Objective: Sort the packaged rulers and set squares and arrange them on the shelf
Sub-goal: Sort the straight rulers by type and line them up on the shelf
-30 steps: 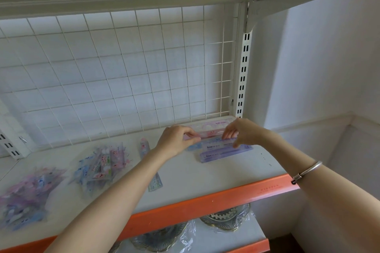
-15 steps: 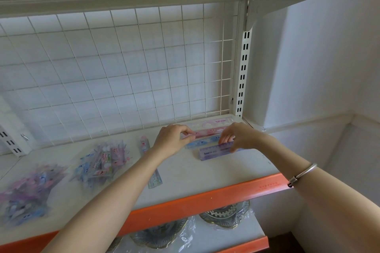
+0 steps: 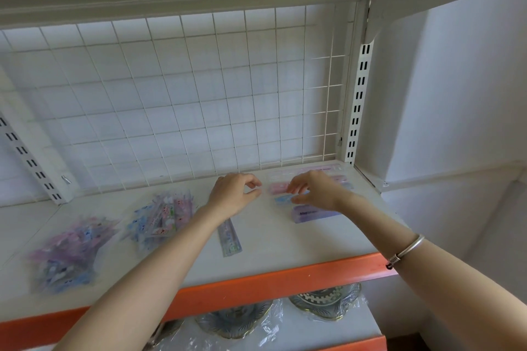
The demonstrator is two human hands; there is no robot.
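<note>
Several packaged rulers lie side by side at the back right of the white shelf: a clear pack by the wire back, a pink pack, a blue pack and a purple pack nearest me. My right hand hovers over the pink and blue packs with loosely curled fingers, the fingertips just at them. My left hand is a little left of the pink pack, apart from it, fingers loosely curled and holding nothing. A single packaged ruler lies under my left forearm.
Two heaps of small packaged set squares lie on the left, one blue-pink and one purple-blue. A white wire grid backs the shelf. A slotted upright stands at the right. Plastic-wrapped plates sit below the orange front edge.
Both hands held the pink pack by its ends and set it down in the row. My left hand has let go and drawn left; my right fingers have loosened over the packs.
</note>
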